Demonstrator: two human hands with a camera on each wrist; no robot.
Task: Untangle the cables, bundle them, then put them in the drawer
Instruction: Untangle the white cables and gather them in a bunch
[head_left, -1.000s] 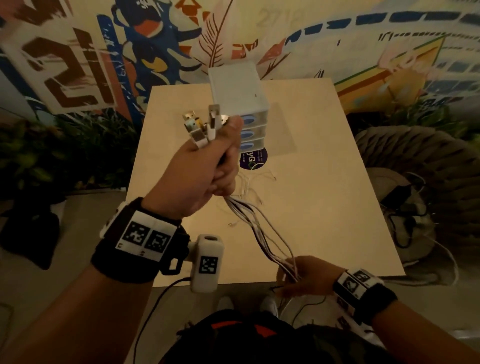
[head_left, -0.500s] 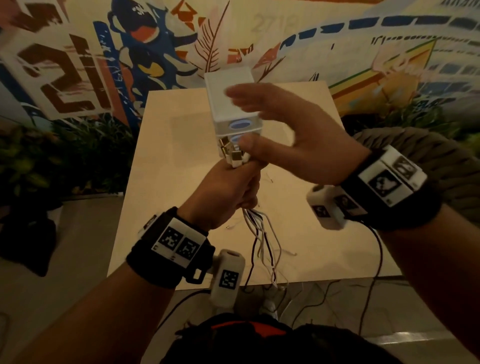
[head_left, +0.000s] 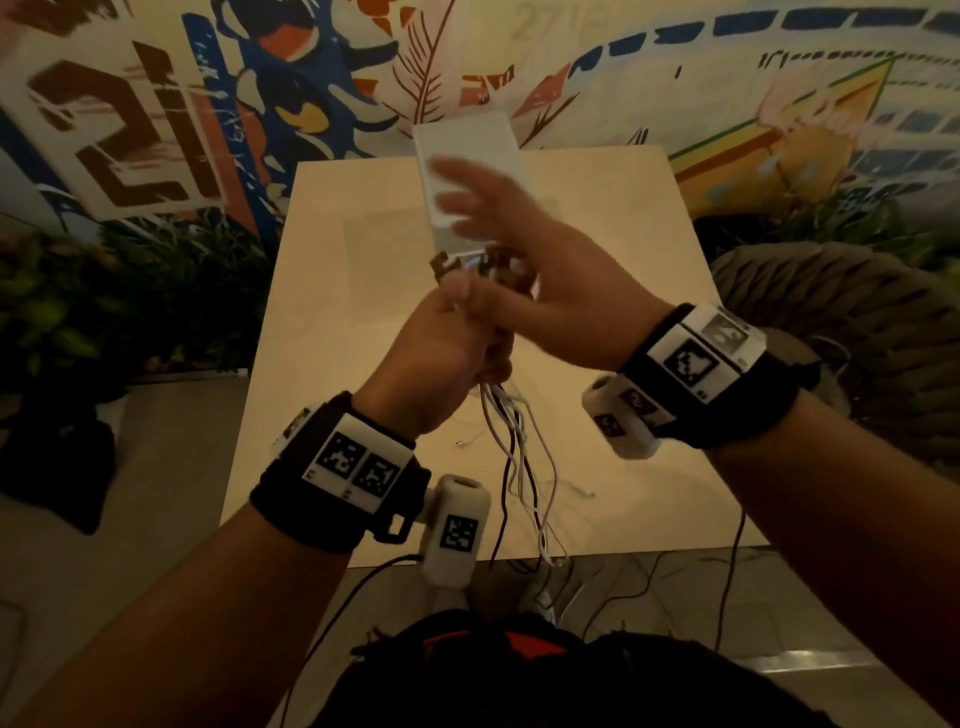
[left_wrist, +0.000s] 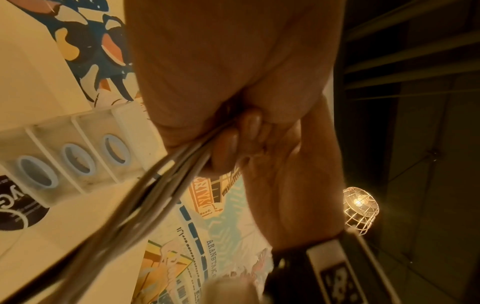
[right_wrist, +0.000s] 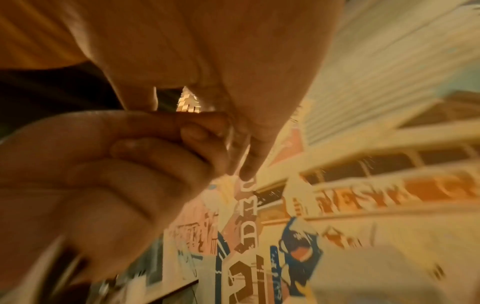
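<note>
My left hand (head_left: 436, 358) is a fist around the cables (head_left: 511, 457), plug ends poking out above it, the loose lengths hanging below the wrist over the table (head_left: 623, 467). My right hand (head_left: 524, 270) sits just above and right of the fist, fingers spread and blurred, thumb touching the left thumb. The drawer box (head_left: 467, 156) stands beyond both hands, drawers closed.

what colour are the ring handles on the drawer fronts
Light blue ring handles on the pale, translucent drawer unit; the left wrist view shows them best.
</note>
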